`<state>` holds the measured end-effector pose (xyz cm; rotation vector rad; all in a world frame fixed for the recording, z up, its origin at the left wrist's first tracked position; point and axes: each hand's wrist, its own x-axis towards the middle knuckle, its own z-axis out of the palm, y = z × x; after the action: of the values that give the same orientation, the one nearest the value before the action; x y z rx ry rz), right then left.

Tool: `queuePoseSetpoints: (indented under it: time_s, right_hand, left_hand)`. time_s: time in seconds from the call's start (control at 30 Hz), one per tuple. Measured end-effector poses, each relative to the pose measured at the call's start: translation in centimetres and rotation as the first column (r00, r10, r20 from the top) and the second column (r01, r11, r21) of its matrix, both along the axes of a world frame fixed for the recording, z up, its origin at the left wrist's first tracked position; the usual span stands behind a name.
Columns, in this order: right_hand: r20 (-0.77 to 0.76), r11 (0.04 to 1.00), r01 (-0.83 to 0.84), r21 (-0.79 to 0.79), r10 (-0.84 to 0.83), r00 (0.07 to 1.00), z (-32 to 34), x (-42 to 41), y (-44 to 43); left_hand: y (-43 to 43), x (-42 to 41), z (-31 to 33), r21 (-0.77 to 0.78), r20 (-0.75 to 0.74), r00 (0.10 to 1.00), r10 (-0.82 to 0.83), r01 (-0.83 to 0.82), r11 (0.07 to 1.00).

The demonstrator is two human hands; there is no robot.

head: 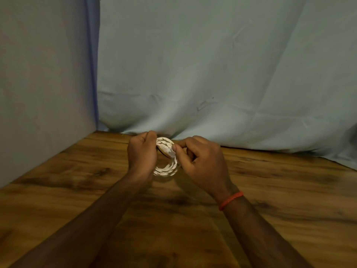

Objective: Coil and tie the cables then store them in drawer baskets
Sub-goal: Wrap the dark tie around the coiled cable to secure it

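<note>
Cable: the white cable [167,169] is wound into a small ring of several turns with a twisted, rope-like look. It is held nearly upright between the two hands, its open middle facing the camera.
Cable end: a short white end piece [170,151] lies across the upper right of the ring; it is too blurred to tell what kind of plug it is.
Left grip: the left grip [143,153] is closed round the left side of the ring, fingers curled over the turns and knuckles toward the camera.
Right grip: the right grip [202,161] sits at the right of the ring, with thumb and forefinger pinching the end piece and the other fingers curled in behind.
Bracelet: a red thread bracelet [230,200] circles the right wrist, nearer the camera than the ring.
Surface: the brown wood-grain surface [77,190] lies below the ring, with a soft shadow just under the lower arc. Whether that arc touches the wood cannot be told.
Backdrop: a pale blue cloth [212,74] hangs behind the ring, its hem resting on the far edge of the surface.
Side panel: a greyer cloth panel [44,74] stands well to the left of the ring.
</note>
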<state>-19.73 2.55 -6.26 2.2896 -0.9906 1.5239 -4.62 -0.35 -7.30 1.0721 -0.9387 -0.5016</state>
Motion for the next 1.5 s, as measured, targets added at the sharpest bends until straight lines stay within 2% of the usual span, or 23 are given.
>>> queuePoseSetpoints:
  time_s: [0.07, 0.13, 0.2, 0.27, 0.33, 0.43, 0.63, 0.77, 0.9, 1.0, 1.07, 1.13, 1.27, 1.33, 1.43, 1.5]
  right_hand:
    - [0.003, 0.996, 0.038, -0.079, -0.038, 0.999, 0.0, -0.1, 0.3]
    - [0.015, 0.995, -0.001, -0.101, 0.002, 1.0, 0.3, 0.0, 0.7]
    - [-0.127, 0.99, 0.01, -0.138, -0.028, 0.991, 0.3, 0.5, 1.3]
    - [-0.341, 0.975, 0.166, -0.146, -0.207, 0.917, -0.2, 1.3, 1.4]
    - [-0.465, 0.914, 0.383, -0.131, -0.398, 0.791, -0.9, 2.0, 1.4]
    - [-0.493, 0.826, 0.558, -0.08, -0.519, 0.698, -1.4, 3.0, 1.6]
    - [-0.466, 0.779, 0.625, -0.046, -0.57, 0.676, -1.4, 3.9, 2.1]
    - [-0.423, 0.846, 0.534, 0.013, -0.479, 0.769, -1.9, 3.6, 1.8]
    - [-0.374, 0.879, 0.43, 0.207, -0.335, 0.865, -2.0, 2.6, 0.8]
    - [-0.203, 0.876, 0.303, 0.374, -0.241, 0.949, -1.5, 2.6, 1.1]
    - [-0.104, 0.89, 0.2, 0.409, -0.173, 0.979, -1.0, 3.0, 1.5]
    - [-0.13, 0.884, 0.174, 0.434, -0.13, 0.983, -0.4, 3.2, 2.1]
    - [-0.403, 0.926, 0.207, 0.316, -0.066, 0.913, 1.0, 3.1, 3.6]
    - [-0.492, 0.934, 0.204, 0.294, -0.036, 0.87, 1.8, 3.0, 4.5]
    - [-0.462, 0.904, 0.173, 0.391, 0.03, 0.887, 2.6, 2.4, 4.4]
    - [-0.304, 0.85, 0.046, 0.524, 0.136, 0.943, 3.2, 1.6, 3.6]
  left_hand:
    - [-0.2, 0.1, 0.1, 0.043, -0.055, 0.998, -0.022, 0.024, 0.999]
    - [-0.2, 0.3, 0.3, 0.074, -0.081, 0.996, -0.023, 0.029, 0.997]
    - [-0.4, 0.5, 0.2, 0.096, -0.084, 0.996, -0.02, 0.029, 0.995]
    - [-0.4, 0.5, 0.2, 0.114, -0.044, 0.999, -0.008, 0.013, 0.993]
    - [-0.3, 0.3, 0.1, 0.118, 0.035, 0.999, 0.004, -0.008, 0.993]
    - [0.1, -0.1, 0.1, 0.109, 0.14, 0.989, 0.038, -0.054, 0.993]
    - [0.7, -0.3, 0.7, 0.138, 0.142, 0.99, 0.023, -0.043, 0.99]
    - [0.8, -0.6, 0.4, 0.171, 0.066, 0.997, -0.035, 0.023, 0.985]
    - [0.7, -0.9, -0.2, 0.195, 0.058, 0.997, -0.058, 0.046, 0.98]
    - [0.8, -1.1, -0.2, 0.189, 0.076, 0.997, -0.014, -0.001, 0.982]
    - [0.7, -0.9, -0.2, 0.155, 0.126, 0.992, 0.03, -0.049, 0.987]
    - [0.6, -0.8, -0.2, 0.091, 0.174, 0.983, 0.057, -0.074, 0.993]
    - [0.2, -0.8, -0.8, 0.02, 0.23, 0.968, 0.101, -0.109, 0.994]
    - [0.3, -0.9, -0.8, -0.031, 0.271, 0.955, 0.119, -0.115, 0.993]
    - [0.4, -0.7, -0.8, -0.137, 0.364, 0.919, 0.15, -0.106, 0.985]
    - [0.7, -0.6, -0.6, -0.2, 0.42, 0.892, 0.164, -0.085, 0.976]
